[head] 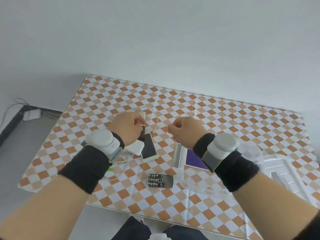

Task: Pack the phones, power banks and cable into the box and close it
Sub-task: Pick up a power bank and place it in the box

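Note:
My left hand (pixel 129 126) is curled and pinches one end of a thin white cable (pixel 156 120) that arcs over the table. My right hand (pixel 186 129) is curled too, pinching the cable's other part near its fingertips. Below my left hand lie a white power bank (pixel 136 147) and a white smartphone (pixel 149 149) with a dark screen. Another white power bank (pixel 142 113) peeks out beyond my left hand. A small black keypad phone (pixel 160 181) lies near the front. A clear box (pixel 180 155) with a purple insert (pixel 194 159) sits under my right wrist.
The table (pixel 242 122) has an orange and white checked cloth. A white moulded tray (pixel 284 172) lies at the right edge. More white cables (pixel 123 161) trail by my left wrist. A white adapter (pixel 32 114) lies on the floor at left.

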